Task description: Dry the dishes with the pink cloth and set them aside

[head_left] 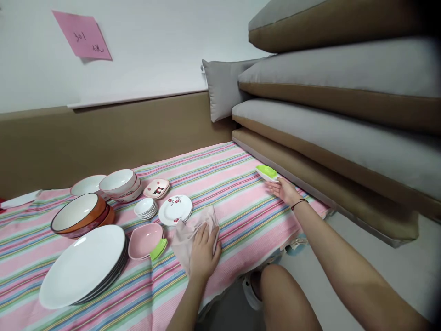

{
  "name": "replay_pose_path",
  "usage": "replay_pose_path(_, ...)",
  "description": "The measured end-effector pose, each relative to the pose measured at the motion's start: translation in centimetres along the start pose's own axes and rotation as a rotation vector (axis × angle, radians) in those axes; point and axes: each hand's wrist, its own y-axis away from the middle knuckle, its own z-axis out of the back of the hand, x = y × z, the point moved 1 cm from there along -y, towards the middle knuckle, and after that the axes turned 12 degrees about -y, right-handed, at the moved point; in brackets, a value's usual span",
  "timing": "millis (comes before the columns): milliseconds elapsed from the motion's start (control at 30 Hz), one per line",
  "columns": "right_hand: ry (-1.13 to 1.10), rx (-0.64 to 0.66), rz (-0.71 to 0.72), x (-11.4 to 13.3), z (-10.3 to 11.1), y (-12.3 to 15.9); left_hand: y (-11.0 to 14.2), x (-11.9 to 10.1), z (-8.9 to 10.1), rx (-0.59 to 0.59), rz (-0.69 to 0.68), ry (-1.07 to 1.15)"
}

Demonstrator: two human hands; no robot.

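Holding one green dish [266, 173] in right hand [284, 191], gripped by the near end, out over the right part of the striped sheet [237, 184], near the cushions [327, 110] (four, stacked). Can't tell if touching the sheet. Resting left hand [203, 253] on one crumpled rag [181, 239], fingers slightly spread; can't tell if pinching it. Left of the rag, counting: two flowered plates [170, 211], stacked, just beside it; one pink dish [144, 240] with green at one corner, maybe more under it; two square dishes [156, 188], stacked; about four small dishes [144, 207], nested. Farther left: two orange bowls [74, 214], nested; several oval plates [82, 266], exact count unclear; at least two red-rimmed bowls [119, 180], stacked, beside one wide bowl [87, 185]. Also seeing one pillow [223, 87] in the corner, one pink note [82, 34] on the wall.
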Motion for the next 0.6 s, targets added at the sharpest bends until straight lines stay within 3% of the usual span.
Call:
replay_pose_path(133, 0.055, -0.087, -0.065, 2.1, 2.2, -1.6, 0.1, 0.1, -0.2, -0.012, -0.008, -0.005)
replay_pose_path(300, 0.041, -0.127, -0.041, 2.2, 3.9, -1.4, 0.1, 0.2, -0.2, -0.011, -0.021, -0.008)
replay_pose_path(500, 0.076, -0.160, 0.045, 2.3, 3.1, 0.1, 0.2, 0.3, -0.2, -0.028, -0.029, -0.016)
replay_pose_path(600, 0.140, -0.164, 0.204, 2.6, 1.9, 1.0, 0.4, 0.4, -0.3, -0.035, -0.019, -0.030)
